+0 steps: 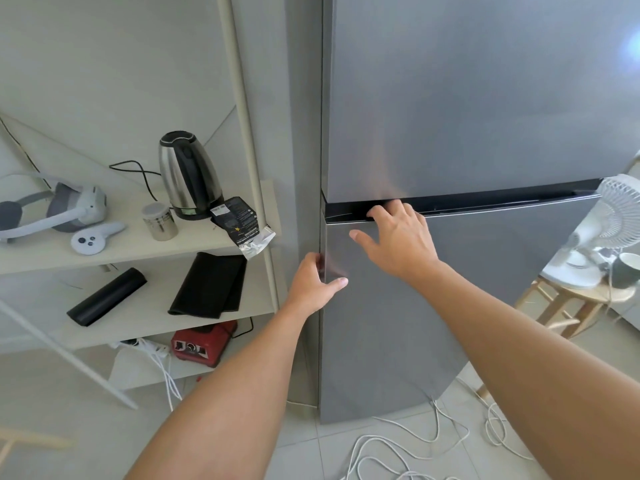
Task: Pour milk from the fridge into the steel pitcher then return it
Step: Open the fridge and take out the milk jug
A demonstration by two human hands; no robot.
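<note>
Tiled room, left hand (pixel 313 285) gripping fridge door (pixel 398 341) edge, right hand (pixel 398 244) hooking handle groove (pixel 485 203)

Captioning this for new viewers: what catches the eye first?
The grey fridge fills the middle and right; the right hand hooks into the dark slot between its doors, the left hand grips the lower door's left edge. Left of it, a steel kettle stands on a pale shelf.

Two arms show from the lower edge of the view, bare along all their visible length, wrists included. Each ends in a bare hand, the left hand (pixel 313 284) and the right hand (pixel 398 244), nails trimmed short
</note>
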